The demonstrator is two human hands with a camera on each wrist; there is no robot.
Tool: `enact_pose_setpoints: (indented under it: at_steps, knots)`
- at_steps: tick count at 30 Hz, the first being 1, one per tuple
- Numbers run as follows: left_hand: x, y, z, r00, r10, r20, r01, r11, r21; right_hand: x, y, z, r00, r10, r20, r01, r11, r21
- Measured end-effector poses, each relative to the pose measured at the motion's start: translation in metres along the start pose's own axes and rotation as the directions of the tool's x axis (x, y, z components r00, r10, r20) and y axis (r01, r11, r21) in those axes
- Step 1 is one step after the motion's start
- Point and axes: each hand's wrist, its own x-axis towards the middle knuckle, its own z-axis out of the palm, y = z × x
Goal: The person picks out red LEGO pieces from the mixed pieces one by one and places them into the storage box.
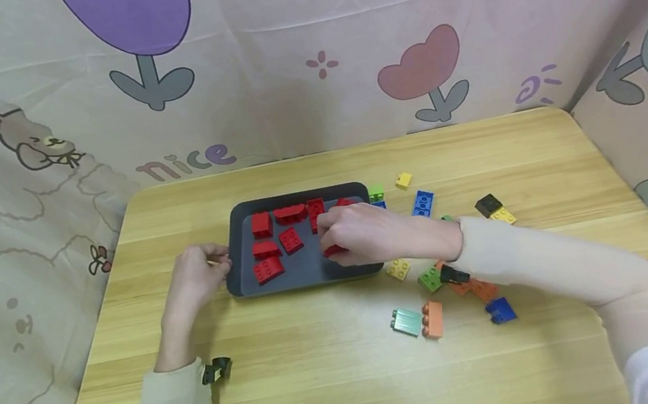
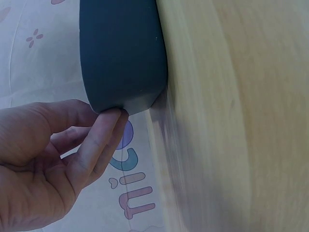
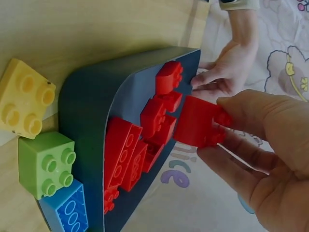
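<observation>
A dark grey tray (image 1: 295,285) lies on the table with several red toy bricks (image 1: 290,240) inside. At its left end, my left hand (image 1: 196,279) pinches the rim between thumb and fingers; the left wrist view shows the fingertips (image 2: 110,116) against the tray's outer wall. Over the right part of the tray, my right hand (image 1: 363,232) pinches a red brick (image 3: 192,122) by its studded end. In the right wrist view this brick is held above the other red ones. From the head, my right hand hides most of it.
Right of the tray lie loose bricks: a yellow one (image 1: 398,269), a light green one (image 3: 46,162), a blue one (image 1: 422,203), a black one (image 1: 488,205) and several orange ones. A teal brick (image 1: 407,322) and an orange brick (image 1: 433,320) lie nearer the front. A patterned cloth (image 1: 286,123) hangs behind the table.
</observation>
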Motion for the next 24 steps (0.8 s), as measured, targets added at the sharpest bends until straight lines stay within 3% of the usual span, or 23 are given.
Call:
enact_pose_setpoints:
  at_steps: [14, 24]
  knots:
    - [0.000, -0.002, 0.000, 0.999, 0.031, -0.030, -0.030, 0.999, 0.034, 0.026, -0.002, 0.006, 0.997, -0.058, 0.056, 0.060, 0.997, -0.038]
    - [0.001, -0.001, 0.001, 1.000, 0.021, -0.023, -0.020, 0.999, 0.035, 0.045, -0.003, 0.013, 0.989, -0.096, 0.116, 0.101, 0.994, -0.040]
